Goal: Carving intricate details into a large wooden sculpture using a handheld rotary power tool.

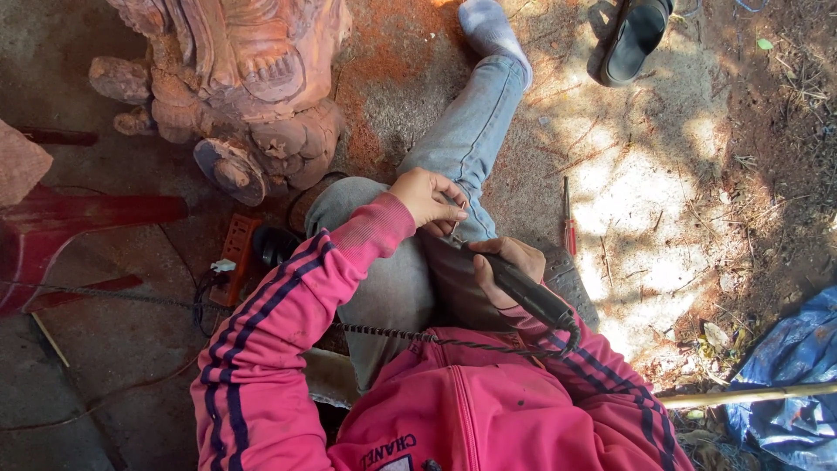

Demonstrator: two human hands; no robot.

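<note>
Black rotary handpiece (520,288) lies gripped in the right hand (506,266); left hand (427,197) pinches its tip, fingers curled, apparently steadying the bit.

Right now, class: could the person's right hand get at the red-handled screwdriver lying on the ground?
Probably yes: the right hand sits close to the screwdriver with open ground between, but it is holding a black rotary tool handpiece.

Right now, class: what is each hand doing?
Left hand: fingers pinched at the tool's tip; what they hold cannot be told.
Right hand: closed around the black, pen-shaped rotary tool.
</note>
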